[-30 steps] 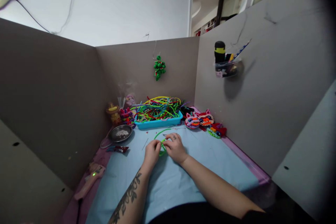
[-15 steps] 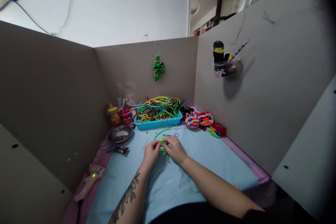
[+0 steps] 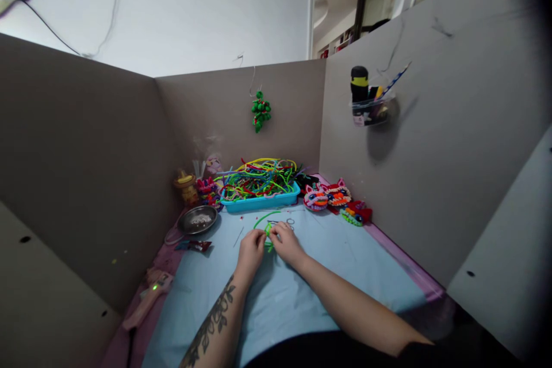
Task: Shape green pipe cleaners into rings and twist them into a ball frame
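My left hand [image 3: 250, 253] and my right hand [image 3: 288, 246] meet over the light blue mat [image 3: 276, 299], both pinched on a bright green pipe cleaner [image 3: 268, 236]. Its free end arcs away toward the back as a thin green loop. A small pair of scissors [image 3: 288, 222] lies on the mat just beyond my right hand. Behind them stands a turquoise tray [image 3: 259, 202] heaped with pipe cleaners of many colours.
Grey cardboard walls enclose the desk on three sides. A metal dish [image 3: 197, 219] and small toys sit at back left, finished colourful cat-face pieces [image 3: 328, 196] at back right. A pink glue gun [image 3: 149, 297] lies at the left edge. A green ornament [image 3: 261, 110] hangs on the back wall.
Both hands have shifted slightly while working the green pipe cleaner; the scissors beyond my right hand have come into view.
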### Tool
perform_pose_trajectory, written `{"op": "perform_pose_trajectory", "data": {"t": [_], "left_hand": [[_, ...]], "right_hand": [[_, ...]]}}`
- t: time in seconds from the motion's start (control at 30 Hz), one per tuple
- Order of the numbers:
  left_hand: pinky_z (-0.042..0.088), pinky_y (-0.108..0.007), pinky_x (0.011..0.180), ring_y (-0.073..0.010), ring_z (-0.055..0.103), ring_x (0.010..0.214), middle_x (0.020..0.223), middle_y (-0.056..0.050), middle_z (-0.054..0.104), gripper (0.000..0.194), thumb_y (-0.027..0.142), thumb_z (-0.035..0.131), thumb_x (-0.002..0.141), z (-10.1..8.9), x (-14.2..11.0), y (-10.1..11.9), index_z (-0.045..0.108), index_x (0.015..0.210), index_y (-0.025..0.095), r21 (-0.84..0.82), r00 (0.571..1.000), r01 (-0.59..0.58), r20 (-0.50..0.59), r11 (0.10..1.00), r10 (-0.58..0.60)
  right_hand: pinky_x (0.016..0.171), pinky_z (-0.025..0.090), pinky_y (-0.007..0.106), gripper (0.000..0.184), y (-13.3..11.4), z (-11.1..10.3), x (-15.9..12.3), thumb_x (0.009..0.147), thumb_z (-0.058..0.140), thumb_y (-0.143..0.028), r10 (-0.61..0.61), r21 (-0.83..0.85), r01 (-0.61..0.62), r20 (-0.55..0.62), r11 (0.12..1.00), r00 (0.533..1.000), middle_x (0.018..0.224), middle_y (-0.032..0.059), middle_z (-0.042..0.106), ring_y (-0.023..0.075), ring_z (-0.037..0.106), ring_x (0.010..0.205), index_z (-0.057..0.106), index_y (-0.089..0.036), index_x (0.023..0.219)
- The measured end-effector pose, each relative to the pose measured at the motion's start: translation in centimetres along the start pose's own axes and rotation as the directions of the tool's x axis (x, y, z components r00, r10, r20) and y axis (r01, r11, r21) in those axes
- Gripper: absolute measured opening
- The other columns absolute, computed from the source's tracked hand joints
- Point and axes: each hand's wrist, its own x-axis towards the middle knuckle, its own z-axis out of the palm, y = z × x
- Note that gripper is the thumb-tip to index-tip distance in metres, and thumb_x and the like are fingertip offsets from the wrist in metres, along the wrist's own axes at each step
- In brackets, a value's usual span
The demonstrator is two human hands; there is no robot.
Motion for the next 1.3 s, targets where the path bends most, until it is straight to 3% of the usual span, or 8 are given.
{"op": "perform_pose_trajectory", "data": {"t": [0.47, 0.63, 0.8, 0.9, 1.1, 1.3], "left_hand": [[0.04, -0.026, 0.067, -0.0162, 0.054, 0.072, 0.075, -0.005, 0.06, 0.021, 0.025, 0.041, 0.083, 0.0, -0.5, 0.8, 0.059, 0.078, 0.017, 0.019, 0.998, -0.056, 0.022, 0.998, 0.055], [0.039, -0.024, 0.062, -0.0145, 0.052, 0.065, 0.069, -0.001, 0.057, 0.018, 0.026, 0.043, 0.08, 0.5, -0.2, 0.3, 0.057, 0.075, 0.017, -0.1, 0.999, 0.041, 0.014, 0.994, -0.04], [0.035, -0.023, 0.053, -0.0121, 0.047, 0.055, 0.06, 0.002, 0.054, 0.025, 0.036, 0.048, 0.078, 1.0, 0.1, -0.1, 0.06, 0.083, 0.015, -0.237, 0.982, 0.184, 0.077, 0.954, -0.17], [0.036, -0.023, 0.055, -0.0124, 0.048, 0.057, 0.061, 0.001, 0.056, 0.026, 0.037, 0.052, 0.075, 1.0, 0.3, -0.1, 0.062, 0.079, 0.014, -0.293, 0.974, 0.223, 0.101, 0.93, -0.201], [0.04, -0.023, 0.055, -0.012, 0.05, 0.056, 0.06, 0.0, 0.057, 0.02, 0.033, 0.061, 0.064, 0.9, 0.6, 0.1, 0.06, 0.071, 0.014, -0.571, 0.943, 0.33, 0.164, 0.752, -0.289], [0.033, -0.02, 0.049, -0.0087, 0.044, 0.051, 0.052, 0.003, 0.051, 0.019, 0.032, 0.063, 0.065, 0.6, 0.7, 0.5, 0.058, 0.062, 0.014, -0.565, 0.943, 0.302, 0.056, 0.768, -0.329]], "right_hand": [[0.071, 0.032, 0.027, 0.014, -0.7, -0.8, 0.0, 0.074, 0.052, -0.013, 0.044, -0.15, -0.06, -0.108, 0.987, 0.993, 0.071, 0.0013, 0.056, 0.0163, 0.049, 0.078, 0.055, -0.019, 0.062], [0.073, 0.031, 0.027, 0.013, -0.5, -0.7, 0.0, 0.075, 0.052, -0.013, 0.043, -0.167, -0.06, -0.105, 0.984, 0.994, 0.073, 0.0014, 0.056, 0.0162, 0.049, 0.08, 0.057, -0.019, 0.064], [0.074, 0.031, 0.028, 0.01, -0.6, -0.6, -0.2, 0.075, 0.054, -0.014, 0.008, -0.177, -0.021, -0.074, 0.984, 0.997, 0.078, 0.002, 0.057, 0.0173, 0.049, 0.083, 0.059, -0.019, 0.068], [0.074, 0.03, 0.029, 0.01, -0.9, -0.7, -0.2, 0.076, 0.054, -0.015, -0.022, -0.193, 0.009, -0.068, 0.981, 0.997, 0.078, 0.0026, 0.057, 0.0181, 0.048, 0.083, 0.058, -0.02, 0.068], [0.076, 0.03, 0.032, 0.006, -1.5, -0.9, -0.4, 0.076, 0.057, -0.018, -0.104, -0.282, 0.091, -0.034, 0.955, 0.994, 0.079, 0.0035, 0.057, 0.0197, 0.046, 0.085, 0.059, -0.02, 0.071], [0.081, 0.031, 0.037, 0.008, -2.2, -1.5, -0.6, 0.075, 0.056, -0.017, -0.179, -0.231, 0.169, -0.025, 0.958, 0.984, 0.083, 0.0039, 0.058, 0.0209, 0.047, 0.087, 0.061, -0.021, 0.079]]}}
